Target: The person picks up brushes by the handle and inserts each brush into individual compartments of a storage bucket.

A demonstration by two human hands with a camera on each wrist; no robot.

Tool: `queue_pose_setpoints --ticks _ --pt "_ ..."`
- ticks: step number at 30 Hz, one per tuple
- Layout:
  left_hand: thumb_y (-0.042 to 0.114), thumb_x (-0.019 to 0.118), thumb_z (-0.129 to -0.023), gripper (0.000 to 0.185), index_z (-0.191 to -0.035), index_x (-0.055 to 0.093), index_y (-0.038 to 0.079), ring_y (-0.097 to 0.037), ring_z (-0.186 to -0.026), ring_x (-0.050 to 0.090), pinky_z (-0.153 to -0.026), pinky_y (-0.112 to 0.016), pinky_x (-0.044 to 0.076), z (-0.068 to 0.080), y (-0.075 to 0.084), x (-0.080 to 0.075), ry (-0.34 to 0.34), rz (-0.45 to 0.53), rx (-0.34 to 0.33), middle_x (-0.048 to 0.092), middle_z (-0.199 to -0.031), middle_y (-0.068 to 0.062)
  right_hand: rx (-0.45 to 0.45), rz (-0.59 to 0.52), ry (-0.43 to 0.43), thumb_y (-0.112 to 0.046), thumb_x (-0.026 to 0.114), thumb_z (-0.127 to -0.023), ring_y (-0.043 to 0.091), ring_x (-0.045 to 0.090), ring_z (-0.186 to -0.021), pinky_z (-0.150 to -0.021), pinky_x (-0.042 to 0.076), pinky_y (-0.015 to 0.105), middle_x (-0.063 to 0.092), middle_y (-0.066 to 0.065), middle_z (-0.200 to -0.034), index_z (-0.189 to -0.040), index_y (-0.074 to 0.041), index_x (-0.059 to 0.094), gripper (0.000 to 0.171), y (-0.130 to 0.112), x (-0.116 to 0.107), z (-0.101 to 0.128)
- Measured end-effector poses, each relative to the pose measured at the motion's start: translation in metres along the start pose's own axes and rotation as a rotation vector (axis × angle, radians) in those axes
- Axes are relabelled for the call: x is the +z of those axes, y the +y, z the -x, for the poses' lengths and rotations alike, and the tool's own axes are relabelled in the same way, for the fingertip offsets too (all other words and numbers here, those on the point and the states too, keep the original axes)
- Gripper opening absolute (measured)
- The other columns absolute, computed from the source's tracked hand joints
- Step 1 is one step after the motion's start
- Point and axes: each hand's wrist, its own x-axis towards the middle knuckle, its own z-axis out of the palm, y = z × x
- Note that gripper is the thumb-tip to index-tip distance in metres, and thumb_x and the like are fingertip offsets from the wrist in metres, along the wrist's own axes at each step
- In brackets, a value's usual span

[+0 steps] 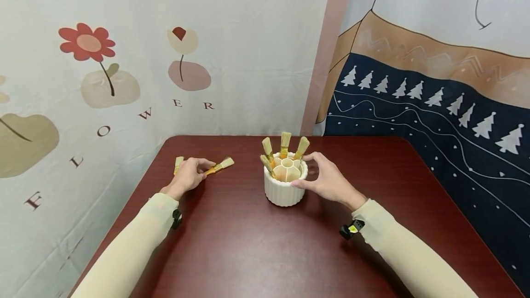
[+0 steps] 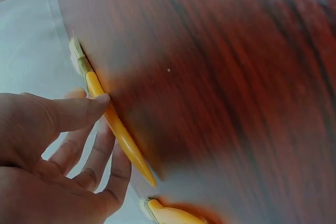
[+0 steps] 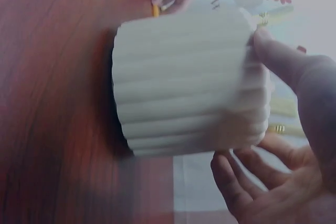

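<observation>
My left hand (image 1: 188, 174) pinches a yellow brush (image 1: 220, 166) lying on the table (image 1: 248, 252); left wrist cam shows thumb tip on its handle, which the head view hides. A 2nd loose brush (image 1: 178, 163) lies just beside that hand. My right hand (image 1: 327, 179) cups the white ribbed pot (image 1: 285, 190), thumb at rim, fingers relaxed, w/ 4 brushes standing in it. Dark red wood table; flower cloth at back, tree-print cloth on the right.

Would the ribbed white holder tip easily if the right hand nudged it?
Probably not: the holder looks squat and wide-based on the table. Its ribbed wall likely gives the right hand grip. It looks ceramic, so perhaps heavy and breakable.
</observation>
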Motion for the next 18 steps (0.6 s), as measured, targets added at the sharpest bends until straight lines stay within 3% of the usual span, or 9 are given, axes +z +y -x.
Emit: queue_pose_setpoints --ticks 1,8,12,18 --pt "-0.014 0.072 -0.101 0.043 -0.138 0.084 0.004 -0.031 -0.1 0.076 -0.084 -0.034 0.056 0.003 0.011 -0.002 -0.008 -0.024 -0.038 0.085 -0.133 -0.023 0.01 0.006 0.008 -0.042 0.103 -0.091 0.035 0.079 -0.133 -0.111 0.068 0.056 0.068 0.016 -0.153 -0.151 -0.007 0.06 0.081 -0.002 0.001 0.001" --pt "-0.013 0.074 -0.102 0.039 -0.139 0.082 0.0 -0.038 -0.108 0.08 -0.09 -0.044 0.064 0.002 0.014 0.0 0.002 -0.051 -0.032 0.085 -0.131 -0.024 0.066 0.075 0.071 -0.048 0.103 -0.089 0.033 0.079 -0.128 -0.108 0.068 0.053 0.067 0.018 -0.146 -0.145 -0.005 0.059 0.084 -0.013 0.009 0.005" --pt "0.003 0.082 -0.106 0.034 -0.139 0.081 -0.001 -0.04 -0.114 0.082 -0.103 -0.057 0.065 0.001 0.017 0.004 0.022 -0.054 -0.029 0.085 -0.131 -0.024 0.079 0.087 0.101 -0.046 0.103 -0.088 0.034 0.079 -0.126 -0.107 0.068 0.052 0.064 0.021 -0.143 -0.144 -0.002 0.058 0.084 -0.015 0.013 0.006" --pt "0.021 0.086 -0.107 0.042 -0.143 0.079 0.0 -0.042 -0.121 0.079 -0.109 -0.062 0.062 -0.003 0.02 0.011 0.022 -0.093 -0.068 0.083 -0.139 -0.025 0.093 0.11 0.145 -0.048 0.103 -0.087 0.032 0.076 -0.12 -0.103 0.064 0.045 0.064 0.02 -0.137 -0.14 -0.001 0.059 0.084 -0.02 0.02 0.009"
